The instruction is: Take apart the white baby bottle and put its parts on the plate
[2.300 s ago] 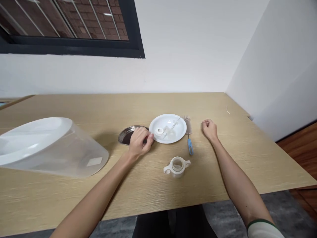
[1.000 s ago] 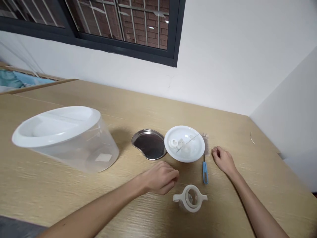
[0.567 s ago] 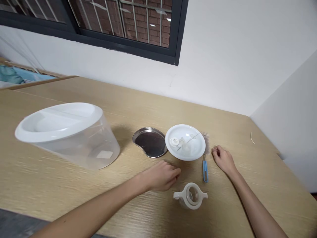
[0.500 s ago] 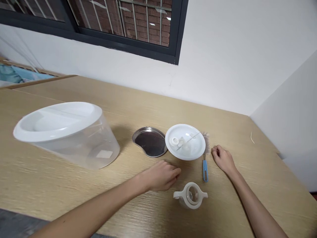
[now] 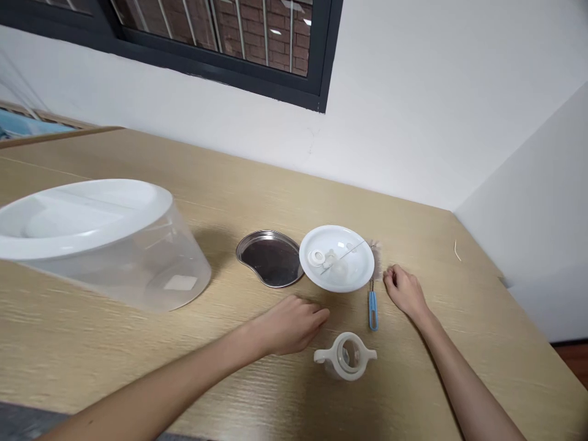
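Observation:
My left hand (image 5: 293, 324) rests palm down on the wooden table (image 5: 257, 184), fingers loosely curled with nothing visible in them, just left of a white two-handled baby bottle (image 5: 345, 356) lying on its side. My right hand (image 5: 403, 291) lies loosely closed on the table beside a blue-handled bottle brush (image 5: 372, 294). A white plate (image 5: 353, 278) between them and the wall carries a white ring, clear small parts and a thin straw brush. A kidney-shaped steel tray (image 5: 271, 262) touches the plate's left edge.
A large clear plastic tub with a white lid (image 5: 92, 236) lies tilted at the left. A small pale sliver (image 5: 456, 250) lies near the right wall. White walls close the back and right; a dark-framed window sits above.
My left hand has left the plate's edge and moved down to the table beside the bottle. The right hand has stayed by the brush. The view has shifted slightly.

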{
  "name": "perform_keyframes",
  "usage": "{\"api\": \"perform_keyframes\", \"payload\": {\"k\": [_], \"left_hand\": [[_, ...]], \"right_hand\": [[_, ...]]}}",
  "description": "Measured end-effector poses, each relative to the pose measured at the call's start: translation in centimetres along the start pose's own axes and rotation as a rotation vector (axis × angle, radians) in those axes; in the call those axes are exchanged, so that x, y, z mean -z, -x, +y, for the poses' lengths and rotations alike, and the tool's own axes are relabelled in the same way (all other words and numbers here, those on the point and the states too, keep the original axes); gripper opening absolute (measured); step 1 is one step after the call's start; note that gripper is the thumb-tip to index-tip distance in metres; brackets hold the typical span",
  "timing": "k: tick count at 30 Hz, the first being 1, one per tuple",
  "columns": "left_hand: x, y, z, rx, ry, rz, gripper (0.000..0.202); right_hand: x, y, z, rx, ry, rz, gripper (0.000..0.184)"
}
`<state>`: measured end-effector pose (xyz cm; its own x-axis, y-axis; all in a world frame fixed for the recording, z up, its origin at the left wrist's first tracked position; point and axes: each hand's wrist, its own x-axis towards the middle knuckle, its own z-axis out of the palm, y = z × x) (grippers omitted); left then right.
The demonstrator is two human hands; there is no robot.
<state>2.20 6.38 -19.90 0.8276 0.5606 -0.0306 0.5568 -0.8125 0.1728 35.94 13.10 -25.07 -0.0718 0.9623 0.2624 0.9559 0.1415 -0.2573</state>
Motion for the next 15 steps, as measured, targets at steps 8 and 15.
{"api": "perform_keyframes", "payload": {"k": [8,15], "left_hand": [[0.13,0.36,0.78,0.042,-0.049,-0.061,0.004],[-0.48,0.27,0.22,0.015,-0.037,0.003,0.006]], "right_hand": [[0.01,-0.04,-0.1,0.008,0.026,-0.004,0.022],[-0.11,0.0,0.03,0.006,0.032,-0.001,0.022]]}}
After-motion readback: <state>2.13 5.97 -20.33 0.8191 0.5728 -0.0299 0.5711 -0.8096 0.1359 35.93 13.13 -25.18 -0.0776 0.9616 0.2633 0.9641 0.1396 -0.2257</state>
